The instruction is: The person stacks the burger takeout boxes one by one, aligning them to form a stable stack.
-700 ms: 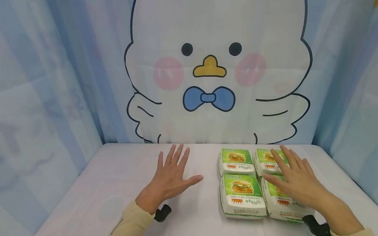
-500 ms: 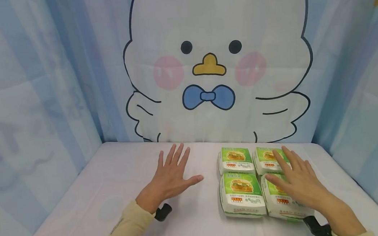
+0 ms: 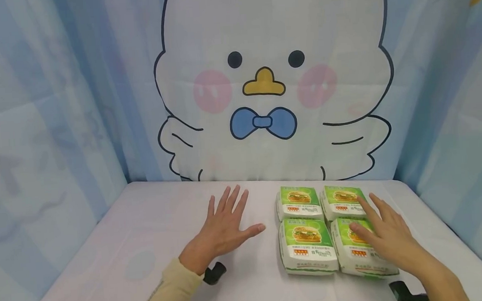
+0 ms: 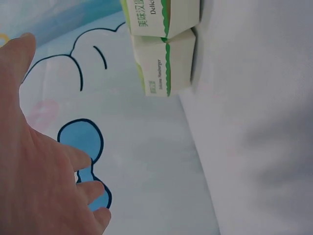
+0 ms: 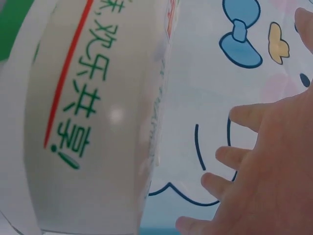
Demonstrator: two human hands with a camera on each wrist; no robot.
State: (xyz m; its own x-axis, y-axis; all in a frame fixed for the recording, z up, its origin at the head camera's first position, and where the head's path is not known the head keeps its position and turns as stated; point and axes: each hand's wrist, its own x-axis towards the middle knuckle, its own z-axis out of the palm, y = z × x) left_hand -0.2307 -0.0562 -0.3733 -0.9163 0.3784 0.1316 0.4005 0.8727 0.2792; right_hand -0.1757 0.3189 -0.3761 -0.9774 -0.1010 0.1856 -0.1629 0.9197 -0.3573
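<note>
Four burger boxes (image 3: 308, 246) sit two by two, printed tops up, on the right part of the white worktop (image 3: 153, 211). The head view shows the left grip (image 3: 222, 234) spread, thumb out toward them; the right grip (image 3: 389, 240), also spread, overlaps the near right box (image 3: 361, 263), and contact cannot be told from there. In the right wrist view, backdrop (image 3: 141, 83) shows between those fingers and a box's green lettering and red line, tiny in the head view. The left wrist view alone makes "Delicious Hamburger" readable on a box side. Behind, a cartoon chick (image 3: 283, 157) wears a blue bow tie (image 3: 262, 122).
</note>
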